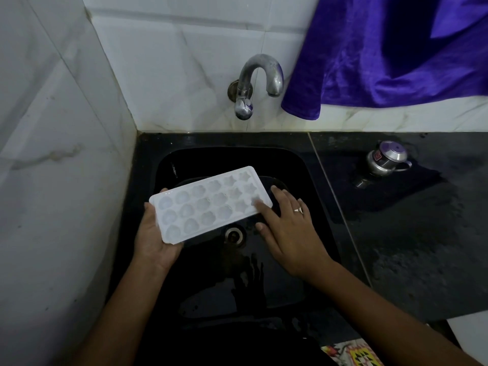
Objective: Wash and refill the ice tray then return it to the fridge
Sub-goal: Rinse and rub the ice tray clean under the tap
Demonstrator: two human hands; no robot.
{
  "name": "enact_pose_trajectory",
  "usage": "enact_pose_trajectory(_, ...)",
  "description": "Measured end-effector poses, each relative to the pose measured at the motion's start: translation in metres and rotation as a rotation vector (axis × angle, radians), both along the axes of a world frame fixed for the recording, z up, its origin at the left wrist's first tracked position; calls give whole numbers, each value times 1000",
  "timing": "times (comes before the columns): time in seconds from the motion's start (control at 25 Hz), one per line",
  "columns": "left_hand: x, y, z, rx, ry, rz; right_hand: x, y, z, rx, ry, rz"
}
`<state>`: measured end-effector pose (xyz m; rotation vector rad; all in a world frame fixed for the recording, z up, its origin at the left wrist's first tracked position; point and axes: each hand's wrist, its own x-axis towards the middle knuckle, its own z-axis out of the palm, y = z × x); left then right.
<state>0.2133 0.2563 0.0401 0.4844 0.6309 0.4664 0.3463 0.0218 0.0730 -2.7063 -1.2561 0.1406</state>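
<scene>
Ice tray (211, 204) hides most fingers of the left hand (155, 233) gripping it; right hand (287, 228) lays straight, blurred fingers on its corner.

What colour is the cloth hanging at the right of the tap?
The cloth is deep purple-blue, plain, with a velvety sheen, seen in the head view.

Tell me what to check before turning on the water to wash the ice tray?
1. Ice tray held over the sink: ok.
2. Left hand has a grip on the tray's near end, palm underneath: ok.
3. Right hand free to reach the tap: not ok, its straight fingers rest on the tray's far end.
4. Water running: not ok, none shows at the spout.
5. Drain uncovered: ok.
6. Tray cups empty: cannot tell.
</scene>
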Motion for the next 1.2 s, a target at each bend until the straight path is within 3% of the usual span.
enact_pose_trajectory(0.76, 12, -4, -7, -35, 31, -24, 11, 13, 2, -15, 25, -86)
enact_pose_trajectory(0.92, 11, 1, -4, -30, 51, -5, 13, 5, -1, -57, 3, -4)
enact_pose_trajectory(1.04, 13, -6, -7, -20, 54, -16, 15, 14, 3, -25, 10, -86)
enact_pose_trajectory(1.2, 10, 2, -8, -10, 69, -6, 12, 9, -4, -67, 9, 8)
